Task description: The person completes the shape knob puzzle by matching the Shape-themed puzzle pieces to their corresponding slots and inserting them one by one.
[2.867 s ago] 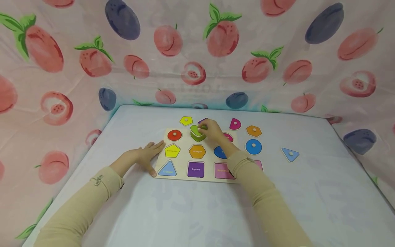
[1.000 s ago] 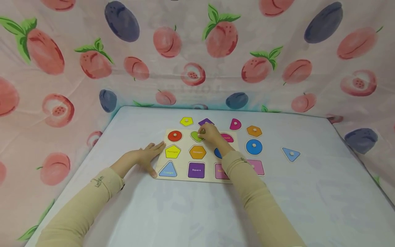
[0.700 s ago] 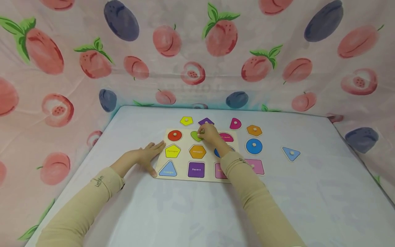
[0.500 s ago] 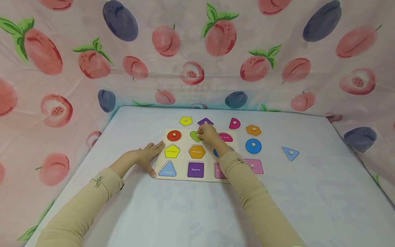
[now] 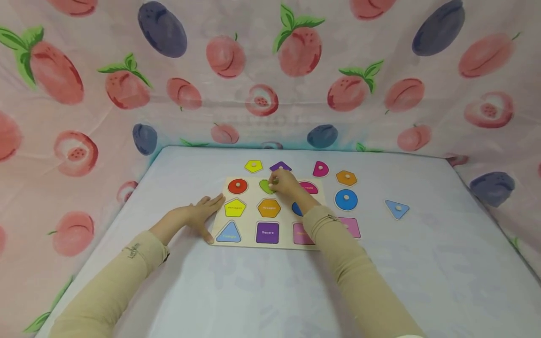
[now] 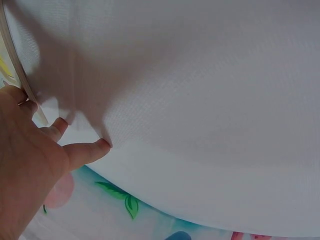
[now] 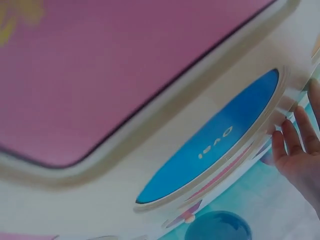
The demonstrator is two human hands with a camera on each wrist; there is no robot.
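Observation:
A wooden shape puzzle board [image 5: 249, 244] lies on the table, with coloured, labelled recesses. In the head view my right hand [image 5: 287, 183] pinches the small knob of a green heart puzzle piece [image 5: 265, 187], which lies over the heart recess in the top row; the hand covers its right part. My left hand [image 5: 202, 217] rests on the table with fingers spread, thumb and fingertips against the board's left edge. A red round piece [image 5: 238, 186] with a knob sits in the top left recess. In the right wrist view the fingers are beyond the blue oval recess [image 7: 215, 140].
Loose knobbed pieces lie behind and right of the board: yellow pentagon [image 5: 253, 166], purple square [image 5: 280, 165], magenta half round [image 5: 320, 169], orange hexagon [image 5: 346, 178], blue oval [image 5: 346, 200], blue triangle [image 5: 397, 209], pink rectangle [image 5: 352, 227]. A fruit-print curtain [image 5: 262, 56] hangs behind.
My right hand has lowered the green heart piece from above its recess down onto it, and stays there. The left hand keeps its place at the board's edge.

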